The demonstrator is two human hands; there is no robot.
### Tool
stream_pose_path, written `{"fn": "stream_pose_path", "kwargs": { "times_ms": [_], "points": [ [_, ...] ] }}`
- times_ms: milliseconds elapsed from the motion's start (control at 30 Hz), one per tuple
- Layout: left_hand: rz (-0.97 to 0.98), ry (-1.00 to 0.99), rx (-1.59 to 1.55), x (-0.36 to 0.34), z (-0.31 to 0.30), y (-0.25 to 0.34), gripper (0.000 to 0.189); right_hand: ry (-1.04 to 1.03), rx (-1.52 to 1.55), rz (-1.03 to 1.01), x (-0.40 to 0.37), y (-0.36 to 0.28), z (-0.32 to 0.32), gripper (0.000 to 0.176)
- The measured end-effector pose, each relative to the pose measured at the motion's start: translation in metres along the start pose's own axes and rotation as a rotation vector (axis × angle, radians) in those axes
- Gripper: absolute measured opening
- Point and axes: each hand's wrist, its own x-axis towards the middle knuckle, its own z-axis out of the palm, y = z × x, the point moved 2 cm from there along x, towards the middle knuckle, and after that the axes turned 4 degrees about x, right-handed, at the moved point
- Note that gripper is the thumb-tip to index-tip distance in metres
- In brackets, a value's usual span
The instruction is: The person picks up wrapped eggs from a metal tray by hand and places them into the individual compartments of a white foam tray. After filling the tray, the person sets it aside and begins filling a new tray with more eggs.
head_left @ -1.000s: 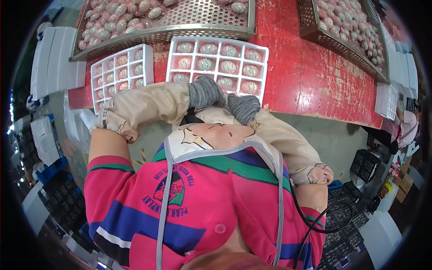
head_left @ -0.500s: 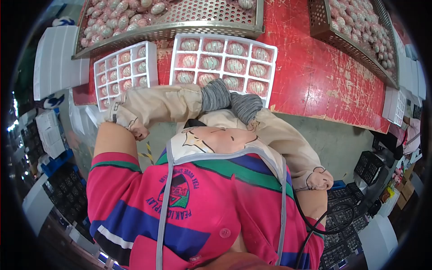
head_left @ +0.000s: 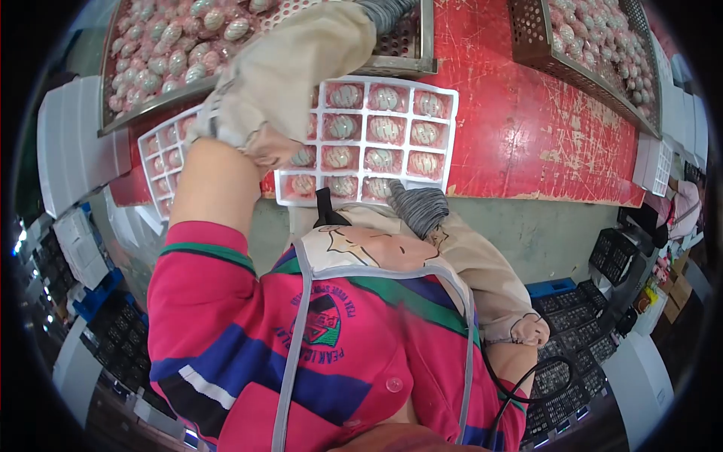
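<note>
A white divided tray (head_left: pixel 453 143) of wrapped, striped round pieces lies near the front edge of the red table (head_left: pixel 520 151). My left hand (head_left: pixel 388 10), in grey knit, reaches over the perforated metal bin (head_left: pixel 422 65) at the top edge; its fingers are out of frame, and its sleeve covers part of the bin and the tray's left side. Close to my body, my right hand (head_left: pixel 420 207), also in grey knit, is at the tray's front edge. Its fingers are mostly hidden, and whether it holds anything cannot be made out.
A second divided tray (head_left: pixel 144 166) with similar pieces lies at the left, partly under my left sleeve. Another metal bin (head_left: pixel 531 38) full of wrapped pieces stands at the upper right. Black crates (head_left: pixel 614 256) are on the floor at the right, and a person in pink (head_left: pixel 684 209) is beyond.
My left hand has moved from the tray's front edge up and forward over the metal bin. The full tray appears lower and closer to my body. My right hand has shifted slightly down.
</note>
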Motion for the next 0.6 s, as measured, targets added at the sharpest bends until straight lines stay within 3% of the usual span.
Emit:
{"fn": "stream_pose_path", "kwargs": {
  "times_ms": [167,233,267,300,367,400,433,467,500,533,600],
  "points": [
    [-0.078,-0.068,-0.110,-0.001,0.004,0.004,0.037,0.031,0.092,0.057,-0.006,0.001,0.009,0.044],
    [-0.116,-0.089,-0.167,-0.010,0.000,0.006,0.037,0.321,0.181,-0.057,-0.017,0.009,0.028,0.040],
    [-0.153,-0.096,-0.198,-0.017,-0.005,0.007,0.038,0.628,0.259,-0.172,-0.025,0.014,0.032,0.037],
    [-0.191,-0.110,-0.245,-0.028,-0.011,0.009,0.038,0.633,0.268,-0.171,-0.032,0.014,0.031,0.037],
    [-0.340,-0.163,-0.392,-0.057,-0.032,0.022,0.039,0.814,0.613,0.083,-0.053,0.021,0.019,0.027],
    [-0.101,-0.087,-0.342,-0.066,-0.035,0.021,0.037,0.820,0.616,0.082,-0.062,0.027,0.017,0.027],
    [0.164,0.157,-0.439,-0.080,-0.018,0.013,0.039,0.789,0.733,0.178,-0.069,0.035,0.017,0.024],
    [0.138,0.043,-0.062,-0.093,-0.005,0.000,0.033,0.757,0.849,0.275,-0.076,0.044,0.018,0.022],
    [0.184,0.060,-0.489,-0.126,0.006,0.004,0.040,0.745,0.879,0.295,-0.080,0.051,0.021,0.021],
    [0.359,-0.181,-0.587,-0.148,0.023,0.010,0.044,0.753,0.880,0.292,-0.084,0.057,0.023,0.021],
    [0.371,-0.320,-0.048,-0.207,0.016,0.073,0.053,0.786,1.051,0.197,-0.090,0.065,0.027,0.022]
  ]
}}
